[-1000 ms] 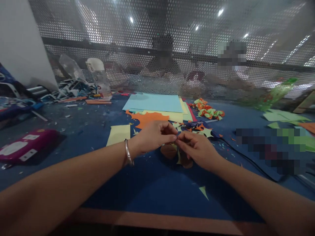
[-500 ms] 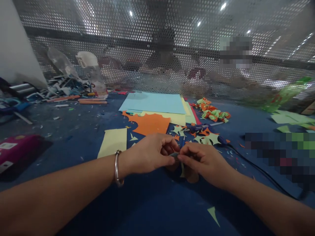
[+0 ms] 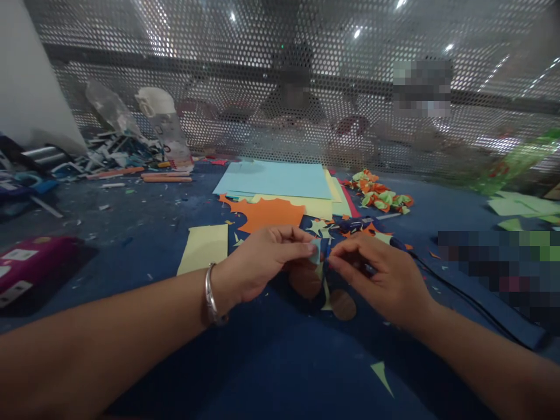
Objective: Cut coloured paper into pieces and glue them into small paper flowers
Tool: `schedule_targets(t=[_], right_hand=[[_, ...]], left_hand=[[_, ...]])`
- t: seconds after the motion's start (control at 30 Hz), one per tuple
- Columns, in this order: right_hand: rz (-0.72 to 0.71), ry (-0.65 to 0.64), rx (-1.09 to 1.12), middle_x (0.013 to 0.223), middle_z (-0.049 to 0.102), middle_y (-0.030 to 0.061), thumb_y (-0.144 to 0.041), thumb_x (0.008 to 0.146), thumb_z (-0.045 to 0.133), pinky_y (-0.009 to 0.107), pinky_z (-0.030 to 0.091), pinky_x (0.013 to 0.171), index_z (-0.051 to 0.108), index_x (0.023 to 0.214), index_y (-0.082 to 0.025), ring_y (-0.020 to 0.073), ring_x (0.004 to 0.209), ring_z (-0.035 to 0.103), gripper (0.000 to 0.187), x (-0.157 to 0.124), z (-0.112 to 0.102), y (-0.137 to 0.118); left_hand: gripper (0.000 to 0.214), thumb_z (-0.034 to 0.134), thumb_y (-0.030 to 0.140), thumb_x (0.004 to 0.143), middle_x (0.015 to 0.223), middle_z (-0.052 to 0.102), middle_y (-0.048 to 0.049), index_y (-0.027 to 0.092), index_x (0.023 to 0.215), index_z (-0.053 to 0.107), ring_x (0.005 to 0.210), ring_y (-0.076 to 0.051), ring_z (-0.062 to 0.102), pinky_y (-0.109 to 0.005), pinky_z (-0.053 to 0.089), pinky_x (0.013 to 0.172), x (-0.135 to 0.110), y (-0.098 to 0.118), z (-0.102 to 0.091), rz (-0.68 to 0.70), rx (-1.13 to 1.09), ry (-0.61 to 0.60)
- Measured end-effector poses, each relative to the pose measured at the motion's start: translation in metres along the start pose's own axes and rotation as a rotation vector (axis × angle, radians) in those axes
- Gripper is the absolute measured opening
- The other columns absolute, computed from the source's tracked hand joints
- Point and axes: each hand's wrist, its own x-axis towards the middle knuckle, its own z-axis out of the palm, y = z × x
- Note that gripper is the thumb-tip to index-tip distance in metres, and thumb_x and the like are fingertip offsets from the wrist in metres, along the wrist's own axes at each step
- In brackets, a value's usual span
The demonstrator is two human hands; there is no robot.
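Note:
Between the thumb and fingers of my left hand (image 3: 271, 256) is a small light-blue piece of paper (image 3: 317, 252). Just to its right, my right hand (image 3: 380, 274) is closed in a pinch, its fingertips apart from the paper; whatever they might hold is too small to make out. Below the hands lie two round brown discs (image 3: 343, 305), one partly under my left hand. A thin pale green scrap stands out between them. An orange sheet with scalloped cut edges (image 3: 271, 214) lies beyond my left hand, and a pale yellow paper (image 3: 205, 248) beside my left wrist.
Light-blue sheets (image 3: 275, 178) top a paper stack at the back. Crumpled orange-and-green paper flowers (image 3: 380, 195) lie right of it, near a dark-blue corded tool (image 3: 356, 224). A bottle (image 3: 164, 125) and scraps stand back left. A purple case (image 3: 32, 262) sits left. Perforated metal screens the back.
My hands have drawn apart. The right hand's fingertips have left the blue paper, which stays in my left hand and now shows more of its face. The discs are more exposed.

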Motion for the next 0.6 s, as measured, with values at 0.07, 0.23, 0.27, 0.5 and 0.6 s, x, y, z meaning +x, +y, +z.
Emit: schedule_targets(t=[0.07, 0.23, 0.27, 0.5, 0.6], right_hand=[[-0.068, 0.002, -0.003, 0.082, 0.065, -0.0003, -0.017, 0.093, 0.063, 0.021, 0.046, 0.056, 0.065, 0.097, -0.02, 0.0099, 0.066, 0.058, 0.005, -0.002, 0.002, -0.001], [-0.186, -0.008, -0.036, 0.091, 0.066, 0.0015, -0.011, 0.092, 0.063, 0.021, 0.046, 0.058, 0.062, 0.104, -0.02, 0.0104, 0.074, 0.061, 0.015, -0.002, 0.004, -0.001], [-0.199, -0.005, -0.039, 0.092, 0.066, 0.0016, -0.011, 0.092, 0.063, 0.021, 0.046, 0.058, 0.062, 0.104, -0.02, 0.0106, 0.074, 0.061, 0.015, -0.002, 0.004, -0.001], [-0.202, -0.016, -0.026, 0.088, 0.067, 0.0024, -0.01, 0.093, 0.06, 0.022, 0.044, 0.056, 0.064, 0.099, -0.018, 0.0108, 0.071, 0.06, 0.011, 0.0, 0.001, -0.005], [-0.137, 0.001, 0.004, 0.081, 0.064, 0.0005, -0.013, 0.092, 0.061, 0.021, 0.043, 0.054, 0.064, 0.093, -0.018, 0.0084, 0.062, 0.055, 0.006, 0.0, 0.002, -0.007]], left_hand=[[0.012, 0.077, 0.017, 0.08, 0.07, 0.067, 0.0008, 0.011, 0.079, 0.066, 0.064, -0.008, 0.065, -0.02, 0.049, 0.067, -0.002, 0.001, 0.003, -0.026, -0.054, 0.023], [0.015, 0.077, 0.017, 0.081, 0.067, 0.065, 0.0023, 0.012, 0.076, 0.065, 0.061, -0.005, 0.062, -0.016, 0.047, 0.063, -0.006, 0.002, 0.007, -0.041, -0.088, 0.021], [0.017, 0.079, 0.019, 0.079, 0.067, 0.066, 0.0022, 0.012, 0.075, 0.065, 0.061, -0.006, 0.062, -0.016, 0.047, 0.064, -0.007, 0.001, 0.008, -0.038, -0.09, 0.015], [0.035, 0.091, 0.025, 0.062, 0.067, 0.069, 0.0001, 0.011, 0.082, 0.065, 0.06, -0.01, 0.065, -0.02, 0.051, 0.062, -0.011, -0.002, 0.014, 0.007, -0.106, 0.007], [0.031, 0.088, 0.022, 0.065, 0.067, 0.07, -0.0008, 0.011, 0.083, 0.066, 0.061, -0.011, 0.066, -0.021, 0.052, 0.063, -0.013, -0.002, 0.016, 0.016, -0.097, 0.001]])
